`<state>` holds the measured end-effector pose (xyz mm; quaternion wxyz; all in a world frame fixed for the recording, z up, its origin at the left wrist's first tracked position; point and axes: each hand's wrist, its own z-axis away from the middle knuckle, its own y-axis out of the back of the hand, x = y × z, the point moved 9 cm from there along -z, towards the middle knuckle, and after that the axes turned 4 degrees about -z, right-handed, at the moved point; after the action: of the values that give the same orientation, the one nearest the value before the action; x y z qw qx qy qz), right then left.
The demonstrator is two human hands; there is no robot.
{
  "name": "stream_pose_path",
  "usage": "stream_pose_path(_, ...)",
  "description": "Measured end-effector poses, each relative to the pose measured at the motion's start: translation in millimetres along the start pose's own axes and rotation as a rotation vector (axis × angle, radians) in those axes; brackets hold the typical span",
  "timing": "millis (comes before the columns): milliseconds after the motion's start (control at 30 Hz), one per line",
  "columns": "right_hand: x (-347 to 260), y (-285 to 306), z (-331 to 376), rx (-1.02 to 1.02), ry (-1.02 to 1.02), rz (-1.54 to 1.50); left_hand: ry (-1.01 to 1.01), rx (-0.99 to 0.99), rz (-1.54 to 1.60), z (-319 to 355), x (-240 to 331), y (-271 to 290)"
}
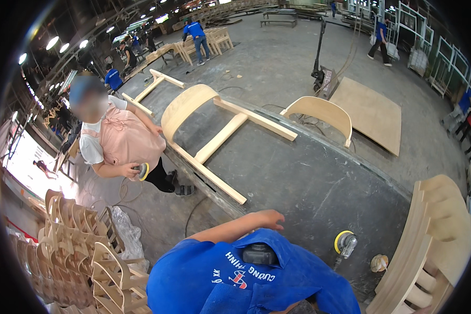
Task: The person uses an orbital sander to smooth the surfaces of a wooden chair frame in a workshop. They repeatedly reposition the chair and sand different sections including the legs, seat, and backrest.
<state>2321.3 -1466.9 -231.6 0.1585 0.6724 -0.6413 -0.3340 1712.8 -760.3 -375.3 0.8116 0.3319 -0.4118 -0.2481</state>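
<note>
Nearest the camera is the person's own blue shirt (277, 282), filling the lower edge from about 5 to 7 o'clock. From it one bare forearm runs up to a hand (269, 218) near the picture's middle, resting at the near edge of the dark surface (309, 183). Its fingers are loosely curled, holding nothing. Which of the two hands this is cannot be told from here, and the other hand is out of view.

At about 4 o'clock from that hand, a little apart from it, a round sander (344, 243) with a yellow disc lies on the surface, untouched. A small pale pad (379, 261) lies just beyond it.

At 11 o'clock from the hand, a pale wooden chair frame (214, 131) with a curved back lies flat on the surface. A second curved chair back (322, 112) sits at 1 o'clock, near the far edge.

At 9 o'clock a co-worker in a pink apron (123, 141) stands beside the surface, gripping another yellow-disc sander (141, 170). Stacked wooden chair frames (83, 251) crowd 8 o'clock, and more curved wooden parts (434, 230) rise at 4 o'clock. A plywood sheet (369, 112) lies on the floor at 2 o'clock.
</note>
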Motion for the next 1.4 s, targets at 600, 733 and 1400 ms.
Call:
stream_pose_path(600, -12.0, 37.1, 115.0, -0.426, -0.579, -0.015, 0.091, 0.039, 0.033, -3.9, -30.8, 11.9)
stream_pose_path(733, 25.6, 49.9, 141.6, -0.214, -0.949, -0.307, 0.119, -0.027, 0.081, -1.8, -38.2, 3.9)
stream_pose_path(1400, 30.6, 0.6, 166.1, -0.231, -1.392, -1.347, 0.153, -0.218, -0.061, -67.1, -87.7, -10.3)
